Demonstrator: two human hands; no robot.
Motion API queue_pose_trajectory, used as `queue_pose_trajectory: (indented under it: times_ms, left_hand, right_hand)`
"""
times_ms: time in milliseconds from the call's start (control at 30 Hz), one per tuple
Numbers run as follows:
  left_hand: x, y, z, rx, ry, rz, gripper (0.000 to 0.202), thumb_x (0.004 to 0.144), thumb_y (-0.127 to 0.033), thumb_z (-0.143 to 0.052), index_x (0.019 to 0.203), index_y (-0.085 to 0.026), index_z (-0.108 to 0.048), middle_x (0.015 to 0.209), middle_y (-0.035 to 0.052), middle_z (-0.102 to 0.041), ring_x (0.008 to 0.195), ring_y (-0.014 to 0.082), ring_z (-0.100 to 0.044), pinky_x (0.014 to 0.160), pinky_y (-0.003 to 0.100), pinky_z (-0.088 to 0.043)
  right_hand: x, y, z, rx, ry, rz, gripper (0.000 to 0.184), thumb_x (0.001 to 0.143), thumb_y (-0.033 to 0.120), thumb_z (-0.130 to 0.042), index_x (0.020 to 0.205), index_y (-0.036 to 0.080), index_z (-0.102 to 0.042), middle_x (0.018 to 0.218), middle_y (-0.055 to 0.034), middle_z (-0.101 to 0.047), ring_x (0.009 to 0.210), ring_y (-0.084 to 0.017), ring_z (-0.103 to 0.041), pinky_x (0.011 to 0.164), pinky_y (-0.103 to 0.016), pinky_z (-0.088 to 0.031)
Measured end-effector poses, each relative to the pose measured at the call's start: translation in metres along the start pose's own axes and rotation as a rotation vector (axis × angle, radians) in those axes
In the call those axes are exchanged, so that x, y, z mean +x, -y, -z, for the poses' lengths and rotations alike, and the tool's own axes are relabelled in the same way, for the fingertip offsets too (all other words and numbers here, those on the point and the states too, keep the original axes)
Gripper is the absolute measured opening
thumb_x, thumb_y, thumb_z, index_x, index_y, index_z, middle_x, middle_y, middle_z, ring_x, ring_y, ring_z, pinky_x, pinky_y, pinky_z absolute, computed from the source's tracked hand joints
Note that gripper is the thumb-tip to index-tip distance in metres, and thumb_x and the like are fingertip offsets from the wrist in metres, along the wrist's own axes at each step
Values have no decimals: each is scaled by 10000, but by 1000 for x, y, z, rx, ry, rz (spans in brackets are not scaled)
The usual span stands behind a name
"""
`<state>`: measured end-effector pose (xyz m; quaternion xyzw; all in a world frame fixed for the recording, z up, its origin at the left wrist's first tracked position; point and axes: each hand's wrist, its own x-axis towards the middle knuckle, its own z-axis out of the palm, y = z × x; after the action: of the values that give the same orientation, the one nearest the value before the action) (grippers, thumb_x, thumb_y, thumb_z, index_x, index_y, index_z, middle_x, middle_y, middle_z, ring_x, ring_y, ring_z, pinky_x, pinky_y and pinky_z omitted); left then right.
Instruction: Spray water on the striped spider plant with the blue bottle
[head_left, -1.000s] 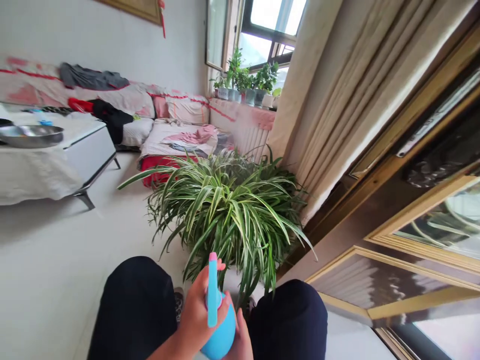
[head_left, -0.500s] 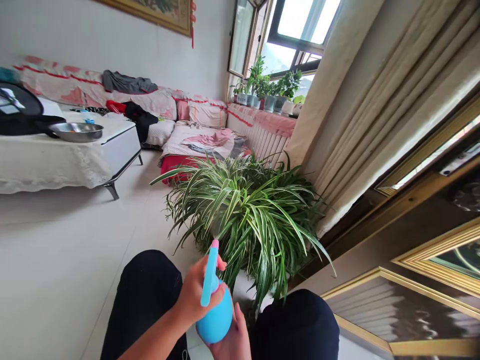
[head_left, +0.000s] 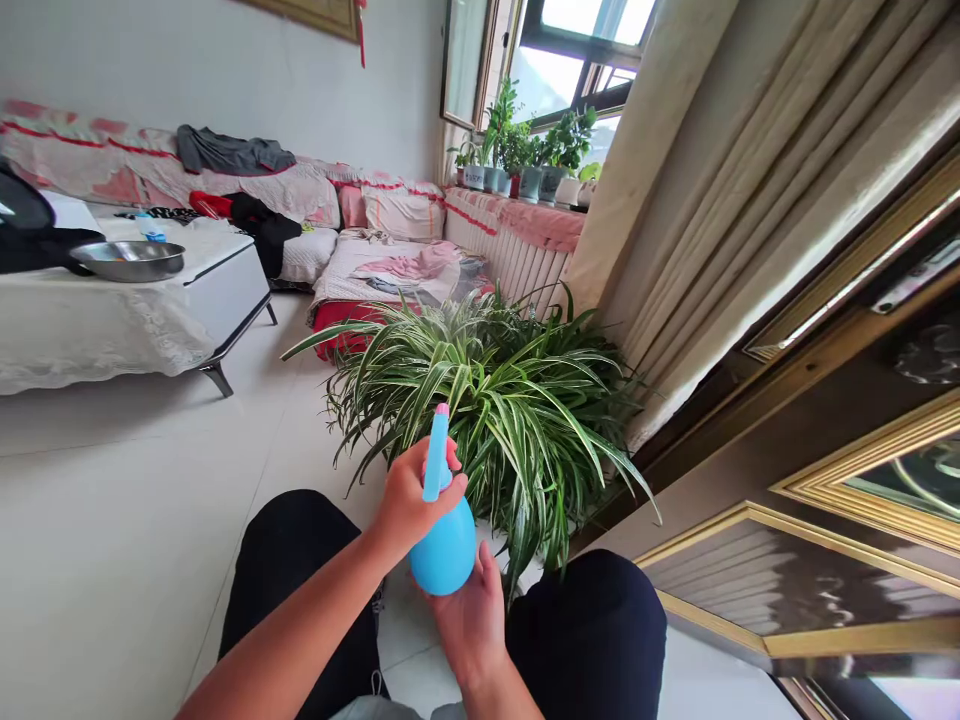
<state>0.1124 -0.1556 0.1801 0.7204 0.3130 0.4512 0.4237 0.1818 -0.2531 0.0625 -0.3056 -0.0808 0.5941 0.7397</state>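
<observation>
A light-blue spray bottle (head_left: 444,550) with a pink nozzle tip is in front of me, tilted away toward a spider plant (head_left: 517,430). My left hand (head_left: 407,497) is closed around the bottle's neck and trigger, its thumb across the near side. From below, my right hand (head_left: 474,605) cups the rounded base, with the thumb up along the right side. The nozzle points into the long green-and-white striped leaves, and a faint haze shows over the upper leaves. Leaves hide the plant's pot.
My knees (head_left: 296,560) flank the bottle. At left stands a cloth-covered table (head_left: 112,320) with a metal bowl (head_left: 135,262). Behind the plant are a covered sofa (head_left: 337,265) and potted plants (head_left: 529,180) on the windowsill. Curtains (head_left: 675,200) and a gold-trimmed cabinet (head_left: 750,560) border the right.
Both hands have moved up and forward with the spray bottle, closer to the leaves. More of my right forearm shows. The room has shifted slightly left and up in view.
</observation>
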Motion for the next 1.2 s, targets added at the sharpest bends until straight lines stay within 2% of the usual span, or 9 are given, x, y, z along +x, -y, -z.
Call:
queue_pose_trajectory:
  times_ms: [133,233,300,500,600,767,900,1033,1200]
  left_hand:
    - [5,16,-4,-94,100,-84,403,730,-281,-674,1119,-224,-585,1192,82,-652,1177,258,-584,1015,438,-468]
    - [12,26,-9,-187,204,-73,485,766,-323,-672,1227,-240,-545,1269,80,-619,1213,254,-565,1045,445,-450]
    - [15,25,-12,-191,226,-79,495,767,-329,-677,1237,-245,-543,1288,74,-608,1188,248,-581,1039,436,-457]
    - [21,-5,-21,-79,179,-182,457,724,-286,-700,1162,-245,-577,1202,66,-645,1115,239,-612,991,406,-492]
    - [33,-14,-18,-117,170,-181,443,726,-307,-704,1149,-241,-592,1200,64,-646,1126,237,-607,1010,407,-482]
    - [73,-32,-7,-297,164,-86,577,698,-381,-737,1216,-188,-571,1107,75,-685,1093,257,-627,985,453,-498]
    - [89,-62,-5,-375,166,-162,489,721,-358,-715,1163,-191,-593,1132,62,-672,1115,262,-621,982,442,-513]
    - [87,-85,-10,-380,167,-292,435,726,-296,-705,1134,-197,-592,1180,42,-641,1142,238,-599,999,416,-509]
    - [84,-86,-21,-299,225,-277,508,719,-330,-713,1188,-208,-562,1160,46,-650,1123,243,-601,979,428,-510]
  right_hand:
    - [-2,8,8,-1,-42,82,495,767,536,-662,1191,283,-630,1302,-40,-628,1188,-261,-582,923,-430,-502]
    - [-5,14,12,-27,-31,91,523,788,546,-649,1246,300,-592,1393,-28,-554,1251,-249,-538,951,-423,-491]
    - [-4,15,12,-10,-33,78,540,785,619,-609,1192,265,-627,1358,-55,-585,1248,-262,-542,964,-443,-481]
    - [6,13,0,76,-62,108,520,727,663,-638,1002,226,-700,1171,-75,-698,1221,-237,-565,1038,-408,-423]
    - [2,21,-15,26,15,128,545,760,681,-585,1040,227,-694,1198,-86,-681,1190,-247,-582,1037,-429,-423]
    - [-15,48,-46,-72,164,200,710,792,771,-436,1205,225,-627,1239,-118,-647,1175,-263,-579,1011,-449,-439]
    - [-22,71,-66,-73,215,248,692,793,775,-432,1185,241,-634,1253,-98,-637,1206,-245,-556,1040,-433,-414]
    - [-20,83,-71,-38,169,291,633,795,760,-453,1100,250,-671,1219,-74,-662,1180,-230,-577,1064,-436,-389]
    - [-19,80,-67,30,178,277,563,811,723,-483,1066,265,-688,1254,-53,-650,1206,-215,-564,1085,-420,-367]
